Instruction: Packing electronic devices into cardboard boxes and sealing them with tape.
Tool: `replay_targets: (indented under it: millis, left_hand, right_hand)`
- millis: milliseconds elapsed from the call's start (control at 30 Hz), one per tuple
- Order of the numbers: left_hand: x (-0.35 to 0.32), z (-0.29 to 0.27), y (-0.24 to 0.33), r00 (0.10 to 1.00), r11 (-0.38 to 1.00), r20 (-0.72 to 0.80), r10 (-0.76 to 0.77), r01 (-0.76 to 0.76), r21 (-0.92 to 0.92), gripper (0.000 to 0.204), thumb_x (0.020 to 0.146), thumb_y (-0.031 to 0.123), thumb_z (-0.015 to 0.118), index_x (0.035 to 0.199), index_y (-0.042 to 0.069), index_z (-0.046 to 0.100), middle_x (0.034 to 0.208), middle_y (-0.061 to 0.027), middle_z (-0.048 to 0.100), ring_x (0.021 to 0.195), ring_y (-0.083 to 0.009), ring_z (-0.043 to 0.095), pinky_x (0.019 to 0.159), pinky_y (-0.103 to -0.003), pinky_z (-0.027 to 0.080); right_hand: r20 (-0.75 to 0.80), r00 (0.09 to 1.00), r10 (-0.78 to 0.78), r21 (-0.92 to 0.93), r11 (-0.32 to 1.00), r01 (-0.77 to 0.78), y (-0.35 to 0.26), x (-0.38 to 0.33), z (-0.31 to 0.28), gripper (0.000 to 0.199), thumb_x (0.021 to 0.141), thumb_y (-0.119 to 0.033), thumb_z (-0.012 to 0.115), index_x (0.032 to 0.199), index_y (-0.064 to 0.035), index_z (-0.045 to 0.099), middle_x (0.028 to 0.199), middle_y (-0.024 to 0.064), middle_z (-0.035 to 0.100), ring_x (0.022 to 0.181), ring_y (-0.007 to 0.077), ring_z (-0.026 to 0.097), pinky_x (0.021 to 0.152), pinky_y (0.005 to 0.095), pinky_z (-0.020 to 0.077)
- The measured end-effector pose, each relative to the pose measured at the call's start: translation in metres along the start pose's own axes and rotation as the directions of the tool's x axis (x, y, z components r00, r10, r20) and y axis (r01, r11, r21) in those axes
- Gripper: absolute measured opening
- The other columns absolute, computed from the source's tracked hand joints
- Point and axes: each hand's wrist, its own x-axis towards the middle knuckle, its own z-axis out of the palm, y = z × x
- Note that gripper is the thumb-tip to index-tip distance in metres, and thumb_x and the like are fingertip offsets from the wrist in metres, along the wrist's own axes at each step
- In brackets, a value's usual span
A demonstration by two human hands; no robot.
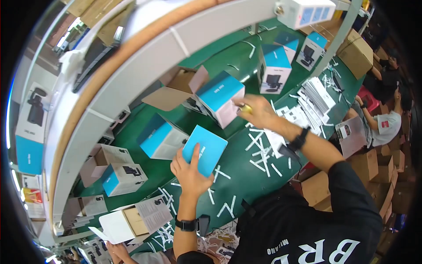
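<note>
My left hand (190,170) gripped a blue-topped box (205,150), thumb and fingers clamped round its near corner, its long axis running up and away from the wrist toward the conveyor. My right hand (257,111) was curled on the near end of a second blue-and-white box (220,99), which lay tilted just beyond the fingertips, between them and an open cardboard carton (178,88). That tilted box sat up and to the right of the left hand, closer to the right. White paper strips (260,154) littered the green belt (237,176) between both wrists.
</note>
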Motion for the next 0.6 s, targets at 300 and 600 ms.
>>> replay_targets:
  millis: [300,600]
  left_hand:
    - [0.06,0.052,-0.058,0.997,0.998,-0.068,-0.022,0.018,-0.067,0.101,0.054,0.031,0.086,0.15,0.023,0.055,0.147,-0.0283,0.042,0.13,-0.0494,0.043,0.111,-0.061,0.033]
    - [0.071,0.049,-0.059,1.0,0.997,0.024,0.006,-0.004,-0.08,0.091,0.062,0.032,0.084,0.148,0.022,0.057,0.158,-0.0297,0.034,0.143,-0.0542,0.032,0.118,-0.065,0.025]
  right_hand:
    - [0.134,0.99,0.042,-0.063,0.997,-0.034,0.018,0.201,0.062,0.044,0.085,-0.027,0.073,0.124,-0.007,0.069,0.121,0.0212,0.069,0.118,0.0368,0.064,0.103,0.0434,0.0506]
    - [-0.365,0.922,-0.127,0.093,0.981,0.172,0.089,0.243,0.038,0.036,0.084,-0.028,0.075,0.111,-0.0036,0.072,0.108,0.0195,0.073,0.108,0.0361,0.069,0.093,0.0438,0.054]
